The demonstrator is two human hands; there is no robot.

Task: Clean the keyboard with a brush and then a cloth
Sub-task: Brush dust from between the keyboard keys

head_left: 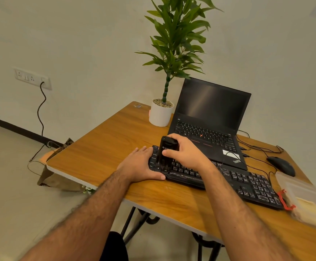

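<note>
Wooden surface (106, 144) carries the long black plastic keyboard (247, 183), just in front of the open black laptop (209, 117). Left hand (140, 164) lies flat, fingers straight, on the keyboard's left end. Right hand (185, 151) grips an upright black brush (167, 150), bristles down on the keys.

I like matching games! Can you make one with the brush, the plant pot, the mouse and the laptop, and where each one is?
1 brush
2 plant pot
3 mouse
4 laptop

a left of the laptop, at the table's back
b held upright on the keyboard's left end
c open, behind the keyboard
d right of the laptop

Pairs: 1b, 2a, 3d, 4c
</note>
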